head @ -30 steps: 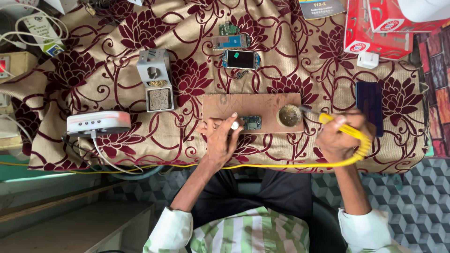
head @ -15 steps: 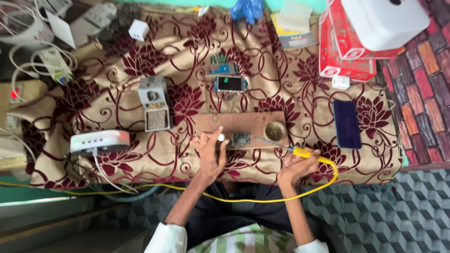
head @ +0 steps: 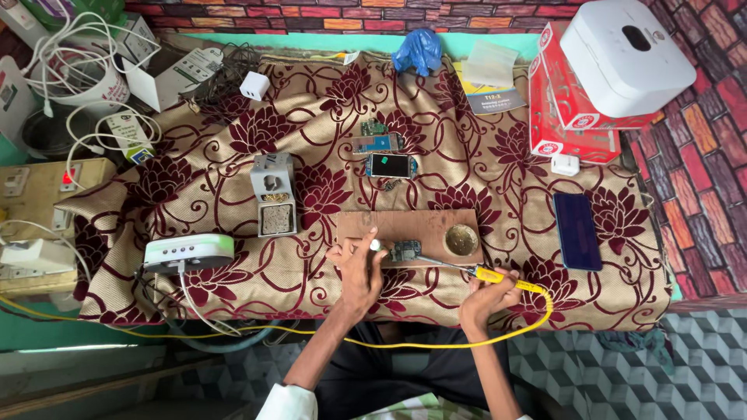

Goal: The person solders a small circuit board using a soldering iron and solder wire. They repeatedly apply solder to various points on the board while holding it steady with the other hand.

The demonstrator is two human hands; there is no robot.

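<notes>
My right hand (head: 484, 299) grips a yellow-handled soldering iron (head: 498, 277) whose thin metal tip reaches left to a small circuit board (head: 405, 250). The board lies on a brown wooden board (head: 412, 230) at the near edge of the table. My left hand (head: 359, 268) rests beside the circuit board and pinches a small white tube-like piece (head: 376, 245) between thumb and fingers. A round brass tin (head: 461, 239) sits on the wooden board just right of the circuit board. The iron's yellow cable (head: 436, 342) loops under my arms.
On the flowered cloth (head: 482, 163) lie a phone part with a lit screen (head: 389, 165), more small boards (head: 375, 143), a grey metal stand (head: 274, 194), a white-and-green box (head: 188, 252), a dark phone (head: 576, 230). Red cartons (head: 576, 117) and a white device (head: 626, 51) stand right; cables and chargers (head: 85, 93) left.
The view has pulled back and shifted, showing more of the table's far side. My right hand has moved left, bringing the iron's tip onto the circuit board; my left hand stays by it.
</notes>
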